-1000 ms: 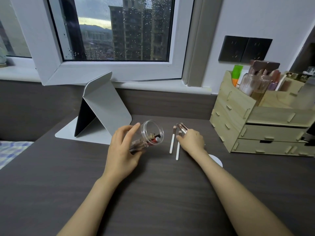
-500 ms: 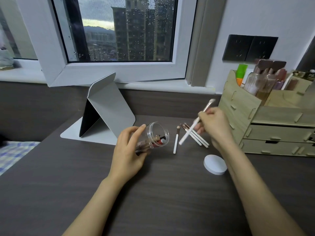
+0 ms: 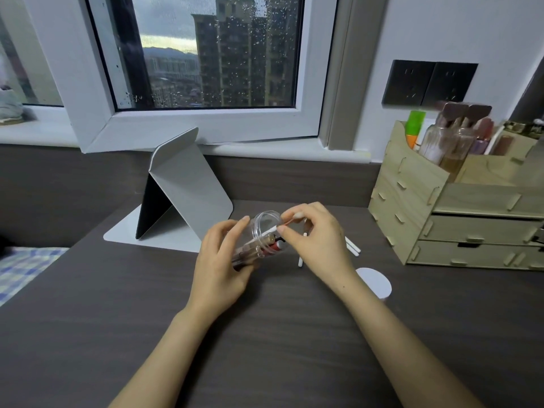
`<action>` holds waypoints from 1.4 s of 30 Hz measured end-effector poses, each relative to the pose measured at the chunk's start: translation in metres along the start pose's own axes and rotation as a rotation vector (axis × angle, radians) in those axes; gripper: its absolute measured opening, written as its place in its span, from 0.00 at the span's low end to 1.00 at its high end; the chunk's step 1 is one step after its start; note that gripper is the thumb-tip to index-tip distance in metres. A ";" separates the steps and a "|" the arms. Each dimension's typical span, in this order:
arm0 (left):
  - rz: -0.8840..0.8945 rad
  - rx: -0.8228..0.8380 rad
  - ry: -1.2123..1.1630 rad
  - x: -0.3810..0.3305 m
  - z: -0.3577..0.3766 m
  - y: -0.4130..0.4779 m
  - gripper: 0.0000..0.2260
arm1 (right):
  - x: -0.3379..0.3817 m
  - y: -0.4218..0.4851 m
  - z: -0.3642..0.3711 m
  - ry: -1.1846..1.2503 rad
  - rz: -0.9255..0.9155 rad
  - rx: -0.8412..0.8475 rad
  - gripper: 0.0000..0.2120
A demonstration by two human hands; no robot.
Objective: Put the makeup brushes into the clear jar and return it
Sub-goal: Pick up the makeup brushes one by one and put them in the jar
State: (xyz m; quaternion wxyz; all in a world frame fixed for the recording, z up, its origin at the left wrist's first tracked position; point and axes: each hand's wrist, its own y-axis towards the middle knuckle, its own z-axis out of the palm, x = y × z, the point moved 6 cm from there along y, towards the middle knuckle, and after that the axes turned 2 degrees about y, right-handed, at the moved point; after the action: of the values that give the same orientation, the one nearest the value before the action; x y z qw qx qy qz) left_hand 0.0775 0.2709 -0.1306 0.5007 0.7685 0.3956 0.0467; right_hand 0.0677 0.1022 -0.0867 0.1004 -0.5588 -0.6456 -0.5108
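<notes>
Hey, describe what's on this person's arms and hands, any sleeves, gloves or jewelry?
Nothing is worn: the left hand and right hand are bare, with no gloves, rings or watch visible. Both forearms are uncovered down to the frame's edge, so no sleeves show.

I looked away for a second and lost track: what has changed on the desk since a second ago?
The right hand picked one white-handled brush off the desk, lifted it, then carried it left to the clear jar, handle end now entering the mouth. The left hand keeps the jar tilted as before. The remaining brushes, white lid, folding mirror and wooden organizer stayed put.
</notes>
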 end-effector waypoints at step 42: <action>0.017 -0.038 0.004 0.002 -0.002 -0.001 0.36 | 0.024 -0.005 0.011 0.601 0.310 0.301 0.06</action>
State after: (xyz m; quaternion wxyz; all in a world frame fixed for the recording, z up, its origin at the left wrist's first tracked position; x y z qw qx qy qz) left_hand 0.0775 0.2735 -0.1309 0.5141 0.7619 0.3893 0.0602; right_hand 0.0604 0.1265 -0.0777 0.4429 -0.4540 -0.5628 -0.5300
